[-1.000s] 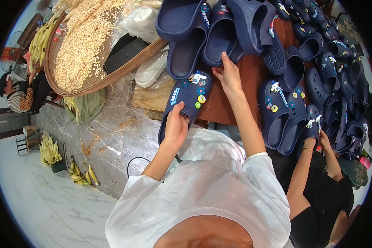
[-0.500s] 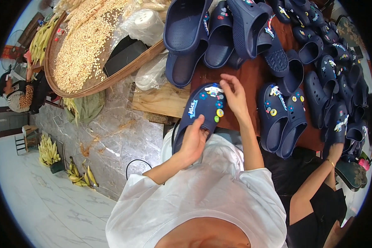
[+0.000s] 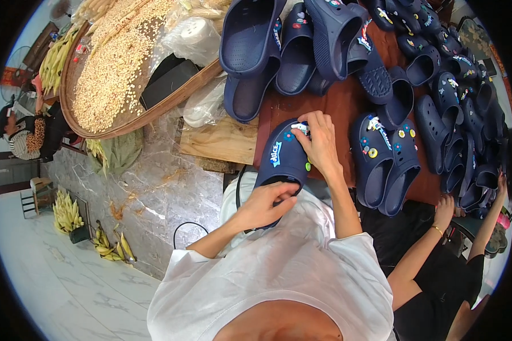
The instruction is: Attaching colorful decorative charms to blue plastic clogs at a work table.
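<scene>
A navy blue clog (image 3: 279, 149) is held over my lap, toe pointing away, with a light blue lettering charm, flower charms and a green round charm on its upper. My left hand (image 3: 261, 206) grips it at the foot opening; some of its fingers are hidden inside. Bent over the toe's right side, my right hand (image 3: 321, 145) presses its thumb and fingers around a white character charm, partly covering it. To the right, a pair of decorated navy clogs (image 3: 372, 162) lies on the reddish-brown table (image 3: 338, 133).
Several navy clogs (image 3: 250, 40) are stacked at the far side; more (image 3: 446, 108) crowd the right. A co-worker's hand (image 3: 444, 210) rests near them. At left stand a round basket (image 3: 148, 126) of pale kernels, a wooden board (image 3: 219, 142) and corn cobs (image 3: 67, 211); another person (image 3: 23, 131) sits beyond.
My right hand has closed over the clog's toe and its charm. My left hand has shifted from the clog's side to its opening. The co-worker's hand has let go of a clog.
</scene>
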Demonstrator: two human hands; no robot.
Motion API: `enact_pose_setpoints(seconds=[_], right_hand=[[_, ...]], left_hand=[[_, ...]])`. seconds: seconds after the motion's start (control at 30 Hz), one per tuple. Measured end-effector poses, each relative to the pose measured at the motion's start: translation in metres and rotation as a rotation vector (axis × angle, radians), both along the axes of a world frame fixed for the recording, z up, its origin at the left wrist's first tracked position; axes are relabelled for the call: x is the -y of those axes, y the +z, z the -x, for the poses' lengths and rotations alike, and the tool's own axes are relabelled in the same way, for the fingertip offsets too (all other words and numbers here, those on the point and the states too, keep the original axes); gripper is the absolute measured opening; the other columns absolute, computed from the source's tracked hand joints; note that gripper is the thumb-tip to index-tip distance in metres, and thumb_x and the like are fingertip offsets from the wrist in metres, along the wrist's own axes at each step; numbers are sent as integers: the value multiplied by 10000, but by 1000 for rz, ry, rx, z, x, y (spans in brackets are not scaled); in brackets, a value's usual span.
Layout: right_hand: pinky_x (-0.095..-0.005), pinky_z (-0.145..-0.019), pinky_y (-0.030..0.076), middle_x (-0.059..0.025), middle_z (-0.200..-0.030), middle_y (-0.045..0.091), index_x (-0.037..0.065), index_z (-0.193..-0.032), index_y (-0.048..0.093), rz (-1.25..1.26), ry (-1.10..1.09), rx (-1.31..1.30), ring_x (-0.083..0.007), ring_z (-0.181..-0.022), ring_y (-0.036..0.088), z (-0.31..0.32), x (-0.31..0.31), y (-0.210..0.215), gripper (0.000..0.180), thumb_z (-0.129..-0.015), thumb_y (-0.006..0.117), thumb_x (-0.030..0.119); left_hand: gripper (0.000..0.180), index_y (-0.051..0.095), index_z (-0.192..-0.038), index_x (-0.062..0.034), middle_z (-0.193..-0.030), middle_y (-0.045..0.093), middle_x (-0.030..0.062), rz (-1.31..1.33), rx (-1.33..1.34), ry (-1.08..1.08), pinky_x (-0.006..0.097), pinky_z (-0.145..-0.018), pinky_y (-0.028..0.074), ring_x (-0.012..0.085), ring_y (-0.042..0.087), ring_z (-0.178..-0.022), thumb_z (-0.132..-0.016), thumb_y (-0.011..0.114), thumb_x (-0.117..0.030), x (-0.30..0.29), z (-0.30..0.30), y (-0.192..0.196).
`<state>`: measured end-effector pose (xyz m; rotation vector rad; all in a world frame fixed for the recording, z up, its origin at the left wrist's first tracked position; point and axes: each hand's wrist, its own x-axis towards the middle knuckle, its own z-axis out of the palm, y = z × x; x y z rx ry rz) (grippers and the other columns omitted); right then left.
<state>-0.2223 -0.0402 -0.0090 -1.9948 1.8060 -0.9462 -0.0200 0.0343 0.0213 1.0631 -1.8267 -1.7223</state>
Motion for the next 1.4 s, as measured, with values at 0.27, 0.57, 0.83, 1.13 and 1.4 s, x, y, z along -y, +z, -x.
enact_pose_setpoints(seconds=[0.27,0.57,0.83,1.13,1.4], right_hand=[[-423,-795,445,-136,-929,560,31,-977,564,3,-20,18,-325,-897,530,-2,1,-12,260,-795,723,125],[-410,-758,451,-130,-884,554,22,-931,540,16,37,223,-320,-855,552,5,1,-22,205,-826,694,106],[-315,-646,469,-78,-817,624,32,-920,579,17,-306,543,-172,-712,594,8,8,-34,170,-867,704,135],[-390,-801,467,-138,-974,607,52,-1029,601,58,-385,283,-289,-886,596,37,20,-71,274,-879,694,262],[-346,-662,491,-92,-902,579,39,-1016,569,-180,-302,285,-208,-779,584,15,-16,-23,624,-636,885,420]], left_hand=[[197,693,-1027,-6,-944,696,77,195,51,265,265,-692,495,137,633,-799,-905,633,-148,59,11,6],[325,676,-1087,-26,-1078,614,146,597,287,270,413,-867,454,326,568,-964,-803,717,-178,87,35,-38],[273,667,-978,-50,-944,597,109,582,276,310,381,-763,485,274,581,-870,-778,766,-205,95,36,-46],[282,574,-887,-28,-839,562,103,597,242,293,393,-731,450,270,543,-809,-782,760,-211,104,41,-58],[212,521,-878,-14,-834,549,139,572,278,308,415,-739,429,310,524,-819,-789,670,-136,100,47,-53]])
